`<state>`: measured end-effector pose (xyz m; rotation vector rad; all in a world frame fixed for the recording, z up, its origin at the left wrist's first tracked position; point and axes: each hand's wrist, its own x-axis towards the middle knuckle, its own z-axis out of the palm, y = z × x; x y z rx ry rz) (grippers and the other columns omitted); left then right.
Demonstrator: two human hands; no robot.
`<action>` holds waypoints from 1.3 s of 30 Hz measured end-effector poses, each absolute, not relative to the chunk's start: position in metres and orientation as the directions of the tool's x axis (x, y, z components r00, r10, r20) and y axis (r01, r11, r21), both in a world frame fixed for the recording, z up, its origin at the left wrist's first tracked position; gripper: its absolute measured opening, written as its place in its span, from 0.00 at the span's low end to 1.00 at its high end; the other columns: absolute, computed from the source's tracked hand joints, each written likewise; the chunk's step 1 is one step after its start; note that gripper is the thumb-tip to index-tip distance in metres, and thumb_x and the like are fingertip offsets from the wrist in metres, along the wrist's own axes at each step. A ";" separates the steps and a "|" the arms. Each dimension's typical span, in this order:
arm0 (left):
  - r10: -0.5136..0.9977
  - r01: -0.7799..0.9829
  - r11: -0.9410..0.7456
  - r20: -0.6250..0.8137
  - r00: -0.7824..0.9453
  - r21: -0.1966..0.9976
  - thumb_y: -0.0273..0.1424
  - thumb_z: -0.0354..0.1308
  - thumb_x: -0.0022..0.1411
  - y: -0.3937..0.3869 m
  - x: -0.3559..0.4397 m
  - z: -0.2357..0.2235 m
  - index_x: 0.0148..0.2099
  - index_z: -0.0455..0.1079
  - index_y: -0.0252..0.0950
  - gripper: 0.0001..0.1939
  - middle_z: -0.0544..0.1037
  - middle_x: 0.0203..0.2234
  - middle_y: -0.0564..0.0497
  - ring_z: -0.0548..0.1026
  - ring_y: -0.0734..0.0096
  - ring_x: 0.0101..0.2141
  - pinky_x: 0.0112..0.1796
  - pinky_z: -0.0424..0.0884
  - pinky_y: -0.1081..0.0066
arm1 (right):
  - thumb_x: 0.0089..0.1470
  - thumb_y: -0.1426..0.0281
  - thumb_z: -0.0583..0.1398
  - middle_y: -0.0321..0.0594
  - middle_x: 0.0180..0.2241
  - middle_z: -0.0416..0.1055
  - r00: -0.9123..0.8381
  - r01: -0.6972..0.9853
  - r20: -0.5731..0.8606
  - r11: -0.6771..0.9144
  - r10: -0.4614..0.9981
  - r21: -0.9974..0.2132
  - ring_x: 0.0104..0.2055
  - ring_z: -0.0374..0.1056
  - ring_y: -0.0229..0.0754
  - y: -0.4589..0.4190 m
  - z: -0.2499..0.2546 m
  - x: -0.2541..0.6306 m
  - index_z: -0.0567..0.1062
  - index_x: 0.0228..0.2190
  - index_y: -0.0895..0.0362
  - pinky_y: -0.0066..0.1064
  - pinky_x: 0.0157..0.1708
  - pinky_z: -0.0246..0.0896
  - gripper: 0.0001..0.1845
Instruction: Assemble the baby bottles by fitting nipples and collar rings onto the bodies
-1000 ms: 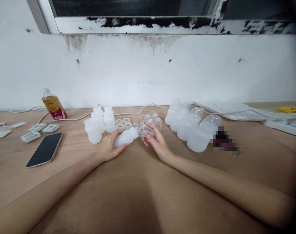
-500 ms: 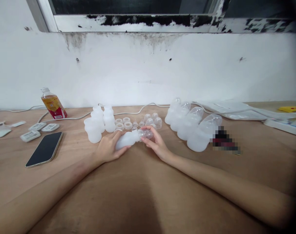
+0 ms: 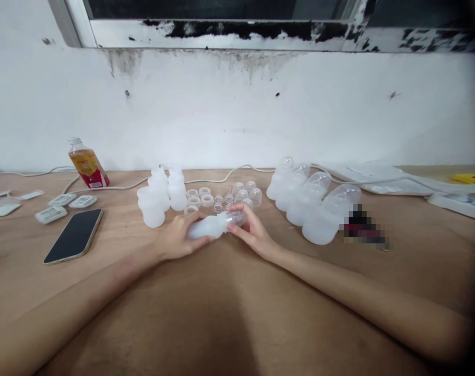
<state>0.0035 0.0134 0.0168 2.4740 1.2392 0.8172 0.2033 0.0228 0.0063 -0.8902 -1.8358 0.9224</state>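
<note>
My left hand (image 3: pixel 181 235) is wrapped round the body of a frosted white baby bottle (image 3: pixel 206 226), which lies tilted on its side. On the bottle's neck end is a clear domed cap (image 3: pixel 234 218), gripped between the thumb and fingers of my right hand (image 3: pixel 253 230). Just behind the hands lie several white collar rings (image 3: pixel 206 200), a few clear nipples (image 3: pixel 218 199) and more clear domed caps (image 3: pixel 255 196). Several uncapped bottles (image 3: pixel 153 211) stand to the left. To the right stands a row of capped bottles (image 3: pixel 319 224).
A phone (image 3: pixel 73 236) lies at the left, with white labelled pieces (image 3: pixel 51 214) and a drink bottle (image 3: pixel 87 163) behind it. A cable (image 3: pixel 237 171) runs along the wall. Plastic bags (image 3: pixel 382 177) and a blurred dark item (image 3: pixel 365 230) are at the right.
The domed cap sits closer against the bottle's neck than before. Both hands keep their grips, and the whole view has shifted slightly.
</note>
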 end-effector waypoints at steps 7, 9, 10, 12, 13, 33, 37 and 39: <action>0.863 0.604 -0.492 0.259 0.434 0.628 0.42 0.53 0.51 0.012 0.007 0.020 0.38 0.65 0.35 0.16 0.71 0.29 0.53 0.69 0.70 0.30 0.31 0.64 0.71 | 0.47 0.65 0.55 0.39 0.38 0.59 -0.410 0.227 0.392 0.508 0.824 -0.831 0.34 0.60 0.37 0.022 0.007 0.204 0.59 0.38 0.54 0.29 0.30 0.58 0.15; 0.863 0.579 -0.477 0.225 0.453 0.661 0.42 0.53 0.50 0.013 0.007 0.021 0.37 0.65 0.36 0.16 0.71 0.29 0.54 0.68 0.70 0.30 0.31 0.63 0.72 | 0.47 0.65 0.55 0.39 0.38 0.58 -0.422 0.246 0.394 0.521 0.816 -0.817 0.33 0.59 0.36 0.021 0.007 0.204 0.58 0.37 0.55 0.28 0.29 0.57 0.15; 0.862 0.565 -0.466 0.205 0.464 0.681 0.42 0.53 0.50 0.014 0.006 0.021 0.37 0.65 0.36 0.16 0.71 0.28 0.54 0.68 0.70 0.30 0.31 0.63 0.72 | 0.47 0.65 0.55 0.39 0.37 0.58 -0.431 0.250 0.399 0.532 0.809 -0.809 0.32 0.59 0.36 0.020 0.008 0.204 0.58 0.37 0.55 0.28 0.28 0.57 0.15; 0.862 0.533 -0.433 0.160 0.481 0.727 0.43 0.54 0.50 0.015 0.005 0.022 0.36 0.66 0.36 0.16 0.70 0.28 0.54 0.68 0.71 0.30 0.30 0.63 0.73 | 0.47 0.66 0.54 0.39 0.36 0.58 -0.449 0.258 0.411 0.555 0.793 -0.791 0.32 0.59 0.36 0.019 0.009 0.203 0.58 0.38 0.55 0.28 0.29 0.58 0.15; 0.861 0.512 -0.412 0.138 0.489 0.754 0.42 0.54 0.50 0.015 0.005 0.023 0.35 0.66 0.36 0.15 0.70 0.27 0.54 0.68 0.71 0.30 0.29 0.63 0.73 | 0.48 0.66 0.54 0.39 0.36 0.58 -0.458 0.263 0.418 0.569 0.784 -0.779 0.33 0.59 0.37 0.019 0.009 0.203 0.58 0.38 0.55 0.28 0.29 0.58 0.15; 0.818 0.379 -0.503 0.285 0.500 0.777 0.37 0.58 0.49 0.005 0.023 0.003 0.45 0.57 0.37 0.22 0.69 0.38 0.49 0.68 0.70 0.37 0.38 0.65 0.68 | 0.42 0.64 0.58 0.40 0.35 0.64 -0.521 0.852 0.170 0.521 0.836 0.049 0.29 0.63 0.41 0.004 0.110 0.250 0.62 0.37 0.55 0.29 0.24 0.53 0.18; 0.832 0.395 -0.468 0.243 0.498 0.791 0.37 0.56 0.51 0.009 0.023 0.000 0.44 0.58 0.36 0.19 0.69 0.36 0.50 0.68 0.72 0.36 0.37 0.65 0.69 | 0.45 0.64 0.56 0.45 0.36 0.62 -0.279 0.940 0.210 0.222 0.937 0.258 0.26 0.64 0.42 0.017 0.107 0.266 0.63 0.36 0.57 0.29 0.21 0.51 0.16; 0.830 0.400 -0.472 0.242 0.503 0.786 0.37 0.56 0.51 0.010 0.023 0.000 0.44 0.59 0.36 0.19 0.69 0.36 0.50 0.68 0.72 0.36 0.37 0.65 0.69 | 0.46 0.65 0.56 0.48 0.37 0.61 -0.221 0.938 0.230 0.143 0.948 0.315 0.28 0.65 0.44 0.024 0.104 0.265 0.63 0.37 0.59 0.30 0.21 0.51 0.16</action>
